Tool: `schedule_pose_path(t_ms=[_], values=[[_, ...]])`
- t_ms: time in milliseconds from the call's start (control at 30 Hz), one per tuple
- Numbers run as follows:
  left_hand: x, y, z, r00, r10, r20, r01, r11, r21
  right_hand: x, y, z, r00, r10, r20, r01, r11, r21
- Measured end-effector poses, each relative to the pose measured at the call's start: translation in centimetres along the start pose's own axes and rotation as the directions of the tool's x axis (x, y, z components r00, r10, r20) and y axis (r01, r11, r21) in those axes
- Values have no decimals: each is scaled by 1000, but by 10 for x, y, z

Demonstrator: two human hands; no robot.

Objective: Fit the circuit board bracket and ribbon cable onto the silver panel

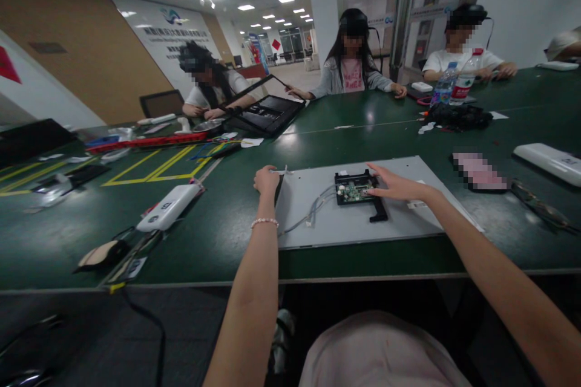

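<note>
Head view: my two bare hands at a grey panel (pixel 299 193) on the green, smooth-topped table (pixel 218 254).
Panel: thin, flat, matt sheet with straight edges, metal-looking, lying near the table's front edge.
Circuit board: small green board (pixel 356 192) with tiny parts, on top of the panel, set in a black bracket (pixel 379 211) of angular arms, one reaching toward me.
Cable: grey, slim, curving leads (pixel 318 204) from the board's left side across the panel.
Left hand: my left hand (pixel 265 180), fingers curled in at the panel's far left corner, a thin pale piece (pixel 285 169) beside them; I cannot tell what the fingertips close on.
Bracelet: round pale beads (pixel 264 222) on my left wrist.
Right hand: my right hand (pixel 396 186), fingers spread apart over the right side of bracket and board, gripping nothing.
Right of the panel: flat pink rectangle (pixel 481 172), glasses (pixel 540 202), rounded glossy white case (pixel 551 163).
Left of the panel: white oblong device (pixel 169 208), yellow tape outlines (pixel 152 172).
Across the table: three people in dark headgear; a black framed unit (pixel 270 113) before the leftmost; two plastic bottles, one red-capped (pixel 466 78).
</note>
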State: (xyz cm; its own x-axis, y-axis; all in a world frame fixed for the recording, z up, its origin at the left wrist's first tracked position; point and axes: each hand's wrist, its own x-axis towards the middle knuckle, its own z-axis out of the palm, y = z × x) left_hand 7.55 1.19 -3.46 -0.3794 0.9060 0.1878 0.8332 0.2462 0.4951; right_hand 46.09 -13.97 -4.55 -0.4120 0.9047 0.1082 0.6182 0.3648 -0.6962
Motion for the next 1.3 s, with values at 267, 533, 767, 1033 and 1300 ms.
schedule_pose_path(t_ms=[267, 533, 767, 1033, 1300], values=[[-8, 0, -4, 994, 103, -38, -103, 995, -7, 0, -3, -2, 1000, 1, -14, -1, 1000, 4], [-39, 61, -45, 881, 410, -236, -448, 883, -137, -2, -9, -20, 953, 103, -284, -89, 994, 61], [-135, 126, -33, 744, 665, 63, -517, 633, -576, -10, -21, -38, 971, 187, -146, -144, 953, 265], [-187, 134, -15, 712, 699, 64, -533, 598, -599, -30, -40, -56, 969, 110, 223, -196, 888, 415], [-203, 115, -9, 650, 739, 175, -563, 623, -543, -29, -28, -56, 935, 201, 291, -294, 900, 323]])
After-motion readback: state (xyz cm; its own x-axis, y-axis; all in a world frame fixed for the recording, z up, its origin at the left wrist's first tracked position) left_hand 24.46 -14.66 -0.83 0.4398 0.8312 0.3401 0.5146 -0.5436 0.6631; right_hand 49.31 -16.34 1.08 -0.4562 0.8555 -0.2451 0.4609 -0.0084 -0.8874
